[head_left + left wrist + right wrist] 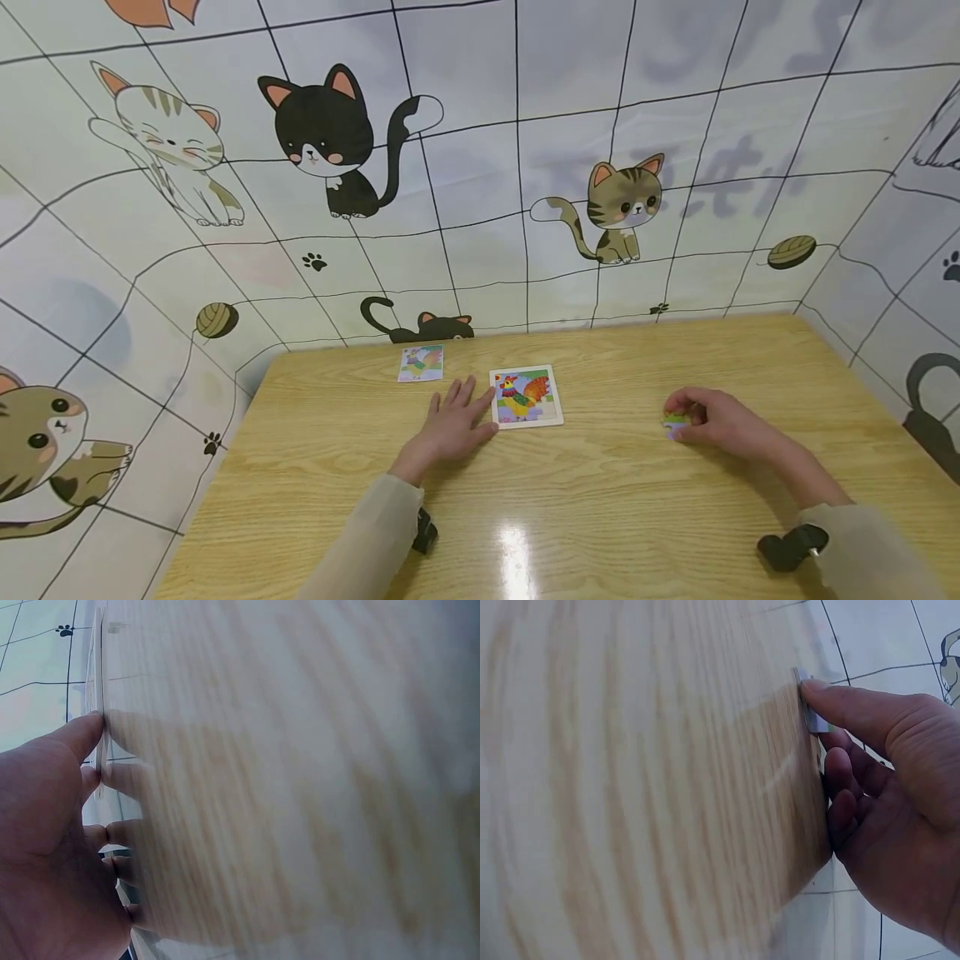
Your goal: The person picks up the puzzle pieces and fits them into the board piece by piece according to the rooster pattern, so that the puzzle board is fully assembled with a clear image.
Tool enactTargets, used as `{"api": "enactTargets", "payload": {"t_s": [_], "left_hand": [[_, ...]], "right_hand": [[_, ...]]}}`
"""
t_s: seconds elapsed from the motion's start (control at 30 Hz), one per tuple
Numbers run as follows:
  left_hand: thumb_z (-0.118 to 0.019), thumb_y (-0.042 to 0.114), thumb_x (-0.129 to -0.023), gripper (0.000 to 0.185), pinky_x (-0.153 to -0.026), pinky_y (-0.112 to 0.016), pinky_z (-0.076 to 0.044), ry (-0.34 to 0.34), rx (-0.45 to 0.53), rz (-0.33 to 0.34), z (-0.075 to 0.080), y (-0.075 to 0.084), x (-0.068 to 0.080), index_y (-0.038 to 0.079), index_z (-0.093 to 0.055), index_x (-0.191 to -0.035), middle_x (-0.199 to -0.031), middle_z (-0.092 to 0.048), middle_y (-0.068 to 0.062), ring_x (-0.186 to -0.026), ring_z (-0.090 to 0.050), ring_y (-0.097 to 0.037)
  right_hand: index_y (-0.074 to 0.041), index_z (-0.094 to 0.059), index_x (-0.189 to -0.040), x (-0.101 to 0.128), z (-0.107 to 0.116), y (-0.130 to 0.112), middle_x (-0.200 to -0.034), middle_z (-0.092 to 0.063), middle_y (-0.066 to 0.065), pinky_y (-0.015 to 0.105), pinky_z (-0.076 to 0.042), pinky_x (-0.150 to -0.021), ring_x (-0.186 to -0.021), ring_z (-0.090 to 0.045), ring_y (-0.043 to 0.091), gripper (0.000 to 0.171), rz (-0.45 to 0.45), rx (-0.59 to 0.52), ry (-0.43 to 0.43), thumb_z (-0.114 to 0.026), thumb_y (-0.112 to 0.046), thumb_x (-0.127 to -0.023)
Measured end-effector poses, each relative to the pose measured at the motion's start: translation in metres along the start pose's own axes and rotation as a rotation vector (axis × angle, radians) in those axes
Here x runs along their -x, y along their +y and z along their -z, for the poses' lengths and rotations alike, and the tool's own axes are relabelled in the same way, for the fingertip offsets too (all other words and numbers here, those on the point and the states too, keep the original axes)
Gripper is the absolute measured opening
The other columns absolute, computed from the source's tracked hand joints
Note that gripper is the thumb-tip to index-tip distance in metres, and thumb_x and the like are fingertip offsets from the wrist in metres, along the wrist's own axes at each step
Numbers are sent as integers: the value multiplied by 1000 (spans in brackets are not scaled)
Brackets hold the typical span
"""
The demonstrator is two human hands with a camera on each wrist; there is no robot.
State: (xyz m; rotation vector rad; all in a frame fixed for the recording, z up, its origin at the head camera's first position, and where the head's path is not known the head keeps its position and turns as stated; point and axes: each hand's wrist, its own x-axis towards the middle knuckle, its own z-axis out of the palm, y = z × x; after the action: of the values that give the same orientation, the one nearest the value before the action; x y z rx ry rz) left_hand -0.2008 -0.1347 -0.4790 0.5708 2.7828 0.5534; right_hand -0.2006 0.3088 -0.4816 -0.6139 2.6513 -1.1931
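The head view looks forward and down from above the pale wooden tabletop (600,483), taking in both hands and the cat-patterned wall behind. The left wrist view sits very close at tabletop level beside the left hand (52,847), facing along the wood towards the thin white edge of the square rooster puzzle board (97,690). The right wrist view is equally near and low beside the right hand (900,825); all three views share the tabletop.

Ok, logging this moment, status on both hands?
Left hand flat beside square rooster puzzle board. Right hand grips small puzzle piece. Nothing between.
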Motion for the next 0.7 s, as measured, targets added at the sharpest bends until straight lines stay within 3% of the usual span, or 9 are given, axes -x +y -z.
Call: {"api": "enactTargets", "payload": {"t_s": [0.37,0.7], "left_hand": [[-48,46,-107,63,-119,-67,-4,-4,-11,3,-1,-2,-2,20,-32,-163,-170,-10,-17,-156,-4,-40],[-48,46,-108,63,-119,-66,-3,-9,-17,10,-1,-2,-2,21,-31,-163,-170,-9,-16,-156,-2,-39]], "right_hand": [[-3,-63,-106,-16,-12,-16,-92,-65,4,26,-48,-68,-82,-58,13,29,-43,-31,23,-83,-12,-87],[-1,-64,-103,-43,-32,-36,-94,-67,5,26,-50,-72,-85,-62,15,17,10,-107,22,-75,-1,-90]]}}
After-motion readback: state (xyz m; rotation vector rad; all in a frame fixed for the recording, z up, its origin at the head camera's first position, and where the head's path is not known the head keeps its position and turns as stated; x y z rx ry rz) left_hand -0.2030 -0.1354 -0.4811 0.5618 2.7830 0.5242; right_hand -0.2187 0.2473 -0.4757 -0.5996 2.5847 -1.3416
